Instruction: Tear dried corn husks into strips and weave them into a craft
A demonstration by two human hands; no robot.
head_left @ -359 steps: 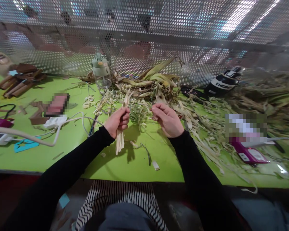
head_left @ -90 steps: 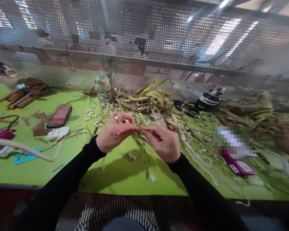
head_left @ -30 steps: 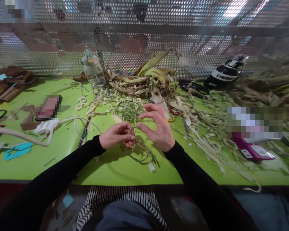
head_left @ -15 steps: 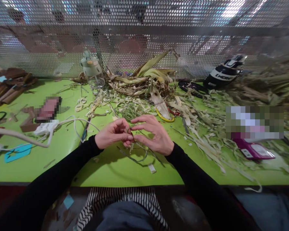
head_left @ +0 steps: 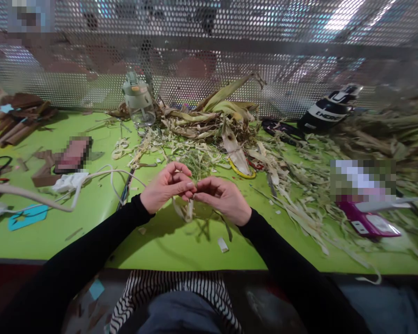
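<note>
My left hand (head_left: 165, 188) is pinched on a pale strip (head_left: 189, 213) of husk, which dangles at six o'clock from my fingers, over the green table (head_left: 160, 253). Half a second ago my right hand (head_left: 226, 199) was spread wider; now its thumb and fingers have drawn in against my left fingertips. That puts both hands at one small spot, so I judge this a close, fiddly bit of handling. Whether my right fingers grip the strip too, I can't tell; the meeting point hides it. A green tuft (head_left: 200, 162) lies just past my hands at twelve o'clock, the husk pile (head_left: 195, 123) behind it, and a white scrap (head_left: 223, 245) at five.
</note>
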